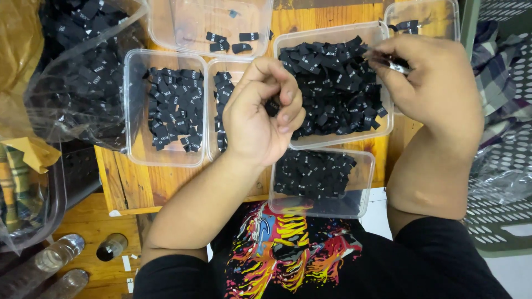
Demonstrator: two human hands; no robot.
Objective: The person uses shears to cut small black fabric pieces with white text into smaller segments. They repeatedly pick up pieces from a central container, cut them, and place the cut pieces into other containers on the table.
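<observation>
Head view, left hand [260,111] pinching black label [272,105], right hand [429,83] apart

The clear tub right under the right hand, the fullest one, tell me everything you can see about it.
The clear tub is a shallow rectangular container of thin see-through plastic with rounded corners and no lid. It lies flat on the wooden table, heaped with small folded black fabric labels bearing white print. The left hand overlaps its left edge, pinching one label; the right hand covers its upper right corner. A smaller tub of labels lies against its near side.
</observation>
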